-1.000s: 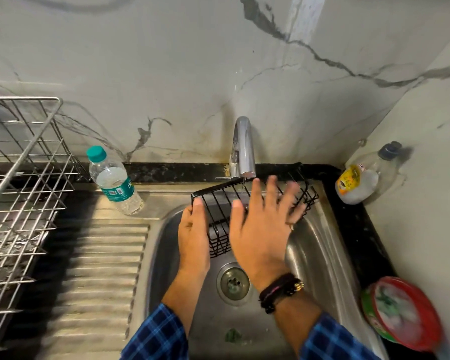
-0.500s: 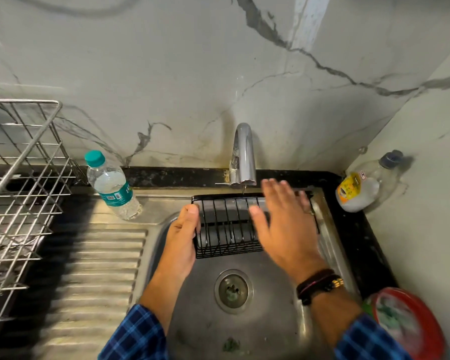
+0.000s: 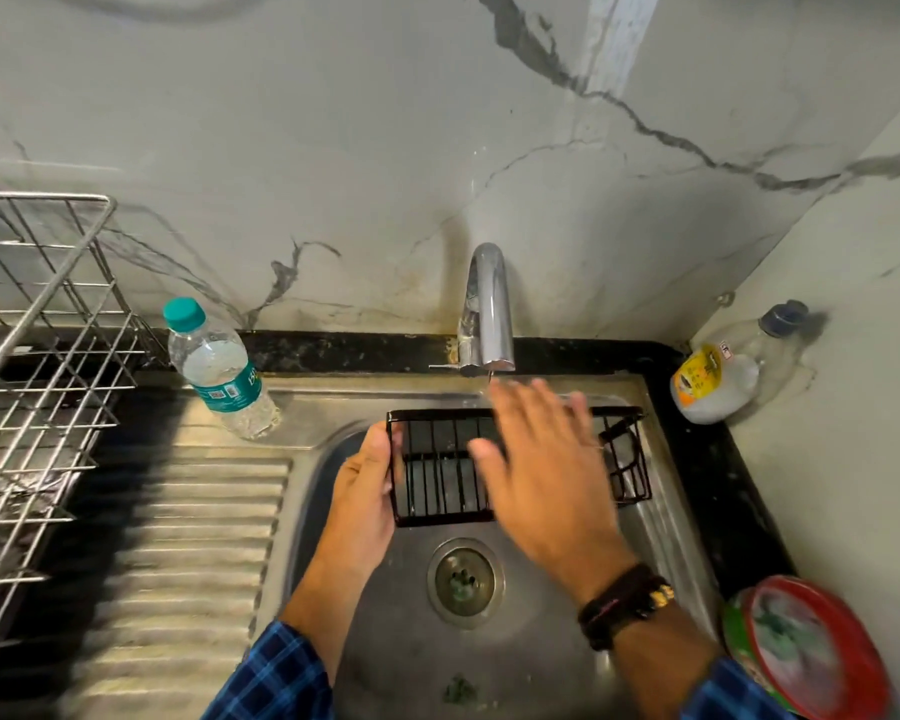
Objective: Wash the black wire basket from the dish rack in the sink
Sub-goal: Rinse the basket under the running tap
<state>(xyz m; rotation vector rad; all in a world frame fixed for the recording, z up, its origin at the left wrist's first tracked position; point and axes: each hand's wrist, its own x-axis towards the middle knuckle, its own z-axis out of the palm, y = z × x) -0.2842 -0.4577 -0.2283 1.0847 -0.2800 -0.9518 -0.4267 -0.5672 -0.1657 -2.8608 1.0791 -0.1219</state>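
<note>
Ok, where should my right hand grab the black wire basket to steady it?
Probably take the black wire basket by its free right end, coming from the right: the left hand grips the left end, and its open bars are easy to hook.

Pale marble-look wall [image 3: 333, 122] with dark grey veins fills twelve o'clock, meets a second pale wall [image 3: 853, 304] in a corner at two o'clock, and a black speckled counter strip [image 3: 359, 350] runs along their foot.

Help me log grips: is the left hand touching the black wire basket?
Touching. The head view shows the left hand gripping the black wire basket at its left end, thumb hooked over the top rim.
</note>
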